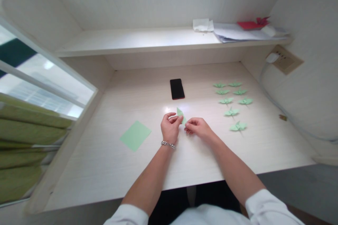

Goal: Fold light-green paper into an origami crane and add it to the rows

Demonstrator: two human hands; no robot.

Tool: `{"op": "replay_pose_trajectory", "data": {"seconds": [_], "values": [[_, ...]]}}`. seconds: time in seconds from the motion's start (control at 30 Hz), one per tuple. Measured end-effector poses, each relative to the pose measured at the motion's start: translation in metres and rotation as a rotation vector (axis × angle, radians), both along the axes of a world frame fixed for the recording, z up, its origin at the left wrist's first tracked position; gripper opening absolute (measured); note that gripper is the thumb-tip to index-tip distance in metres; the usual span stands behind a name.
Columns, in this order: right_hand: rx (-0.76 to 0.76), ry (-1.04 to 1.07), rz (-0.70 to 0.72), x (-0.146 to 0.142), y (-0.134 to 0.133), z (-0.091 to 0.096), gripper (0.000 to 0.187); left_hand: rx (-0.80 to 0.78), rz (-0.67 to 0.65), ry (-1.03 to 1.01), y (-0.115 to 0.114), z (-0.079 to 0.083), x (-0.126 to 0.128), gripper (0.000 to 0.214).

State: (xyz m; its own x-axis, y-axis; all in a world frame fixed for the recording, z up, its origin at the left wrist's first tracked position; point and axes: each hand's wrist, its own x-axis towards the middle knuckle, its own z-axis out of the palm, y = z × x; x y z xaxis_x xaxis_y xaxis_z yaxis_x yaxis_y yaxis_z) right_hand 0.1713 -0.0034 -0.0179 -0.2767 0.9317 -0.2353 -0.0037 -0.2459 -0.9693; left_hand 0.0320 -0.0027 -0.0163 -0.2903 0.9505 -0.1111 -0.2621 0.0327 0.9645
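Note:
Both hands meet over the middle of the white desk (200,154), pinching one small folded piece of light green paper (181,114). My left hand (170,126), with a metal bracelet at the wrist, grips its left side with curled fingers. My right hand (197,127) pinches its lower right tip. The paper's pointed top sticks up between the hands. A flat square sheet of green paper (135,135) lies to the left of my left hand.
Several finished green paper cranes (232,100) lie in two rows at the right. A black phone (176,88) rests face down beyond the hands. The shelf (132,40) above holds white papers (237,32) and red paper (250,24). A wall socket with a plugged charger (277,58) is at right.

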Motion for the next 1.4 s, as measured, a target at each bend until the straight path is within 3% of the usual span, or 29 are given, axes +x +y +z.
{"op": "replay_pose_trajectory", "data": {"seconds": [0.13, 0.37, 0.7, 0.93, 1.2, 1.4], "values": [[0.178, -0.014, -0.18, 0.005, 0.005, 0.002, 0.032, -0.004, -0.119, 0.038, -0.002, -0.001, 0.002, 0.044], [0.223, 0.006, -0.233, 0.005, 0.006, 0.0, 0.03, -0.001, -0.206, 0.048, -0.001, 0.0, 0.001, 0.032], [0.119, 0.096, -0.129, 0.014, 0.007, 0.002, 0.026, -0.032, -0.405, 0.019, 0.002, -0.005, -0.008, 0.029], [0.027, 0.163, -0.103, 0.013, 0.003, 0.01, 0.021, -0.131, -0.477, -0.088, 0.0, 0.003, -0.014, 0.027], [-0.055, 0.233, -0.061, 0.016, 0.002, 0.016, 0.018, -0.147, -0.505, -0.22, -0.001, 0.009, -0.014, 0.019], [-0.089, 0.215, -0.058, 0.016, 0.001, 0.016, 0.021, -0.125, -0.51, -0.168, -0.002, 0.009, -0.014, 0.017]]}}
